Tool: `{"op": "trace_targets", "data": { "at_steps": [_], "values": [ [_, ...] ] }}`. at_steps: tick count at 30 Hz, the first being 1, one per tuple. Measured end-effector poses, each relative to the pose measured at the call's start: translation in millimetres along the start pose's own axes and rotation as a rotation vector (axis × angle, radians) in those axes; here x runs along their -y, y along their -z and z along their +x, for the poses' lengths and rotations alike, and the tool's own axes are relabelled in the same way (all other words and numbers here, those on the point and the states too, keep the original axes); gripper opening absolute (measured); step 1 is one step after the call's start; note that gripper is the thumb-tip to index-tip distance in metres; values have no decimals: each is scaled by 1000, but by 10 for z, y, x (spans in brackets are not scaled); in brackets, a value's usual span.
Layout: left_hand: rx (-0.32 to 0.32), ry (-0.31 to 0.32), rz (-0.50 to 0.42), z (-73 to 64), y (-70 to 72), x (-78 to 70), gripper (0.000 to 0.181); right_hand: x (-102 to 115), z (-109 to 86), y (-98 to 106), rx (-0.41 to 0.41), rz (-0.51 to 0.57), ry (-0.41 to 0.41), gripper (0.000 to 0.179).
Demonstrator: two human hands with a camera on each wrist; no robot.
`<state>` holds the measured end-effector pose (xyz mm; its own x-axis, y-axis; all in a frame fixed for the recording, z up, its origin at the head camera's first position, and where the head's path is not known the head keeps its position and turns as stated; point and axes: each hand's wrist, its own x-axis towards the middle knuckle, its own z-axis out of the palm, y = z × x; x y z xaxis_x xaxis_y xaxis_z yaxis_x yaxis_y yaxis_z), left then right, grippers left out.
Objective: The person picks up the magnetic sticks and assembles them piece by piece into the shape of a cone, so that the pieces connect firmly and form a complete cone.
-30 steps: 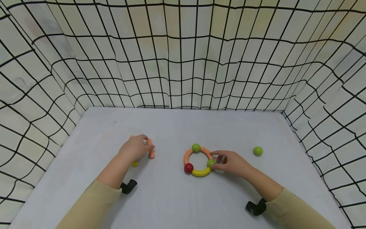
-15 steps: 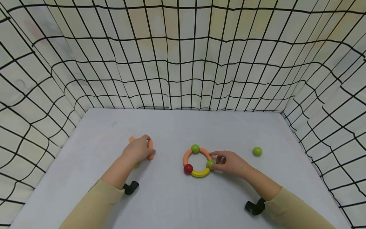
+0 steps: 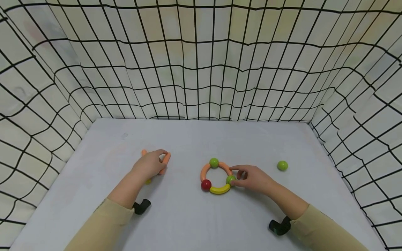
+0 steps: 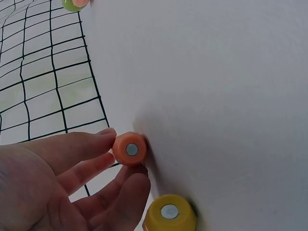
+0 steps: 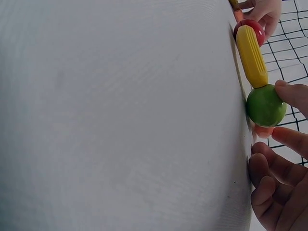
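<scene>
My left hand [image 3: 149, 164] grips an orange magnetic rod [image 3: 165, 161] between thumb and fingers, low over the table; its round end shows a silver disc in the left wrist view. Beside that hand, a yellow magnetic piece [image 4: 171, 214] and another orange piece [image 3: 144, 152] lie partly hidden. A ring of curved magnetic rods and balls lies mid-table: a red ball [image 3: 206, 185], a yellow rod [image 3: 220, 189], two orange rods [image 3: 205, 171] and two green balls [image 3: 214, 162]. My right hand [image 3: 255, 178] holds the ring's right side, thumb on the green ball [image 5: 266, 106], index finger touching an orange rod [image 5: 263, 131].
A loose green ball [image 3: 282, 165] lies to the right of the ring. Black netting [image 3: 201, 76] rises before white walls at the back and both sides of the white table [image 3: 194, 223]. Black devices [image 3: 279, 226] sit at both wrists.
The orange rod in my left hand has turned, its far end now leaning right. That hand shifted slightly right, then back a little. My right hand and the ring stay put.
</scene>
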<state>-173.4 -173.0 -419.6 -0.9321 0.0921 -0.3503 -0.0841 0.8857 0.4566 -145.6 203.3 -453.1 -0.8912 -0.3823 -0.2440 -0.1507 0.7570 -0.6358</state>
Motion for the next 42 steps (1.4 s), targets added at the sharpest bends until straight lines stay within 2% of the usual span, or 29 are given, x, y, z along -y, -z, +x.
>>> {"op": "trace_targets", "data": {
  "at_steps": [13, 23, 30, 38, 42],
  "values": [
    [34, -9, 1, 14, 33, 71, 55, 41, -12, 13, 5, -5, -3, 55],
    [32, -58, -17, -10, 71, 74, 54, 38, -11, 16, 12, 12, -3, 54],
    [-10, -121, -56, 7, 34, 93, 58, 33, -8, 3, 11, 24, -7, 54],
    [-93, -208, -70, 20, -21, 28, 56, 42, -5, 8, 11, 11, -5, 54],
    [-114, -260, -118, 29, -59, -17, 54, 34, -8, 8, 13, 8, -5, 54]
  ]
}}
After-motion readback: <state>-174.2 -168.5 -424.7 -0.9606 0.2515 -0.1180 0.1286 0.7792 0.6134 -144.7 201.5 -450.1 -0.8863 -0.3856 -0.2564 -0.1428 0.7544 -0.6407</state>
